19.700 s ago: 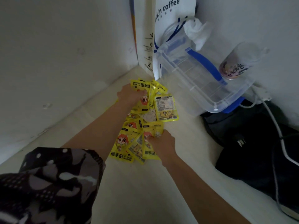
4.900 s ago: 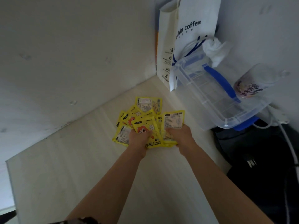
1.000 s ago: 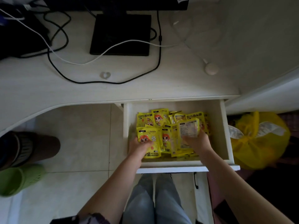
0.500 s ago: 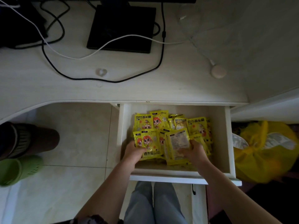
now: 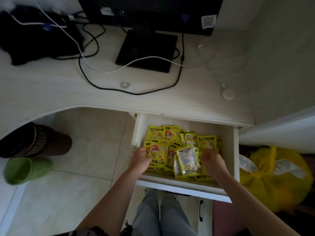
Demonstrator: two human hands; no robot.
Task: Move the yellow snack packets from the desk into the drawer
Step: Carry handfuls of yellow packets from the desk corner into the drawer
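The white drawer (image 5: 139, 130) under the desk (image 5: 68, 92) stands pulled out, with several yellow snack packets (image 5: 170, 135) piled inside. My left hand (image 5: 139, 160) is at the pile's left side, thumb over a cartoon-faced packet (image 5: 157, 153) that it grips. My right hand (image 5: 212, 160) is at the pile's right side, fingers curled against the packets beside a tilted packet with its pale printed back up (image 5: 187, 159). Whether the right hand grips anything is unclear. No packets show on the desk top.
A monitor base (image 5: 146, 50), black cable (image 5: 136, 93), white cable (image 5: 102, 69), black bag (image 5: 34, 38) and round white puck (image 5: 228, 94) lie on the desk. A yellow bag (image 5: 272, 181) sits right of the drawer. Brown boot (image 5: 42, 140) and green shoe (image 5: 22, 169) are on the floor.
Earlier I gathered packets at the desk's corner. Over the last second both hands lowered their packets onto the pile in the drawer; the pale-backed packet now rests tilted there.
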